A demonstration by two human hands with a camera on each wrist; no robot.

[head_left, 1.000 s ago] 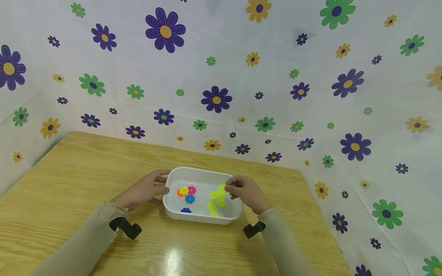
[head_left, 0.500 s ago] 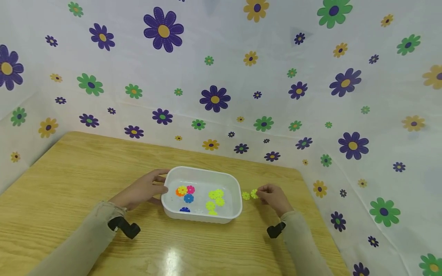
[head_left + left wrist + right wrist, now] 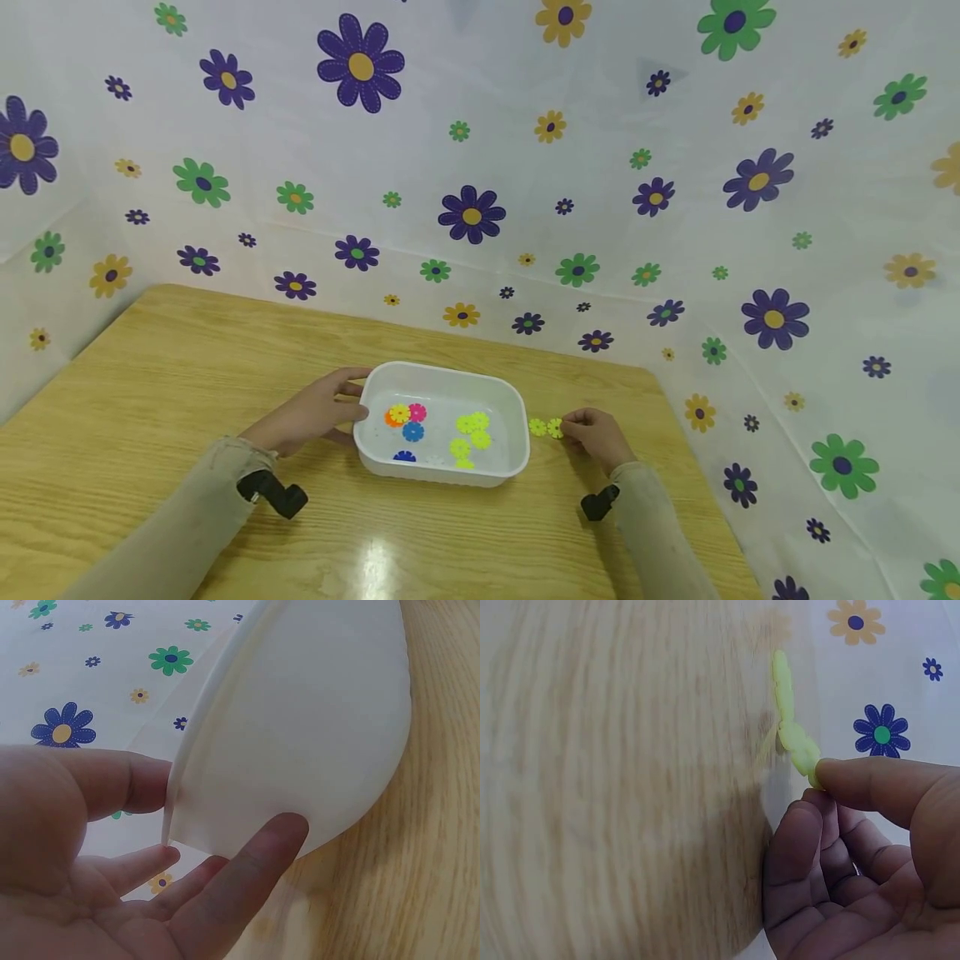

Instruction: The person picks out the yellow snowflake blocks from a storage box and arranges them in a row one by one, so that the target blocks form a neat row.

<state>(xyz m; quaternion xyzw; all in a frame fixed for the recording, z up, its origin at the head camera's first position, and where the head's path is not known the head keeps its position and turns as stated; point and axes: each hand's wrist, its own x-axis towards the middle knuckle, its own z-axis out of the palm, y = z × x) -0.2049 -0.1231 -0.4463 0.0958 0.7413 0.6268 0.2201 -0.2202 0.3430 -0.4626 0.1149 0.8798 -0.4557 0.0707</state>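
Note:
My left hand [image 3: 322, 412] holds the left end of a white plastic basin [image 3: 442, 479]. In the left wrist view, its thumb reaches the basin's rim [image 3: 202, 712] and a finger presses the outer wall. To the right of the basin, my right hand [image 3: 596, 437] pinches a yellow-green notched snowflake disc [image 3: 554, 428] between thumb and fingers, close over the table. A second yellow-green disc [image 3: 537, 427] lies edge to edge with it, on the basin side. Seen nearly edge-on in the right wrist view, the pinched disc [image 3: 802, 754] tilts against the other disc [image 3: 782, 686].
Inside the basin, several yellow-green discs [image 3: 472, 425] lie at the right. Yellow [image 3: 399, 412], pink [image 3: 417, 412], light blue [image 3: 413, 432] and dark blue [image 3: 405, 457] ones lie at the left. The wooden table [image 3: 225, 358] meets a flower-print curtain [image 3: 420, 167] behind.
My right hand has moved from inside the basin out to the right, onto the table. The pinched disc now sits lower, beside the other one. My left hand has stayed on the basin.

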